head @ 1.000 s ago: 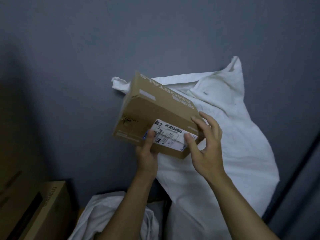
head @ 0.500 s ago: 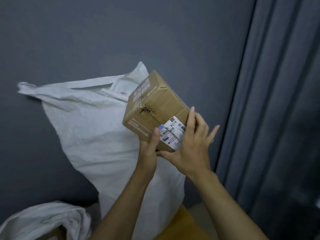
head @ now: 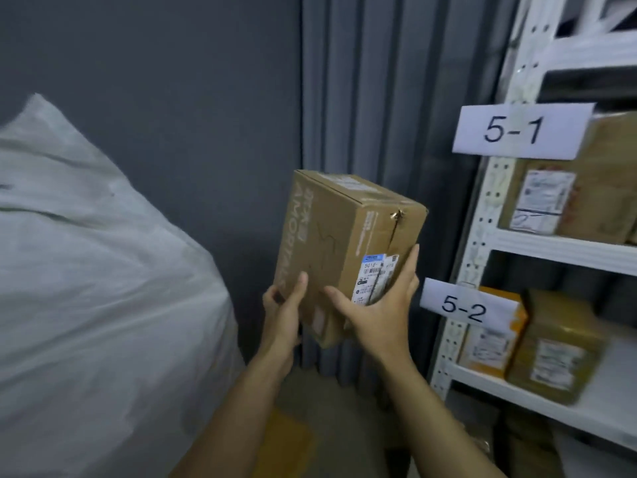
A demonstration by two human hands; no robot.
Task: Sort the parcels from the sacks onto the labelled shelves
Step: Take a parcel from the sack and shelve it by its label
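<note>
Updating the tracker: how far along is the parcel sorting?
Done: parcels sit on the shelves tagged 5-1 and 5-2. In hand: the left hand and right hand grip a cardboard box beside the rack. Left: shelving that box, then the white sack, which looks full.

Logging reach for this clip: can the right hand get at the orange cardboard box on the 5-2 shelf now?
Probably not yet: the path to the orange cardboard box looks open, but the right hand holds the brown cardboard parcel.
</note>
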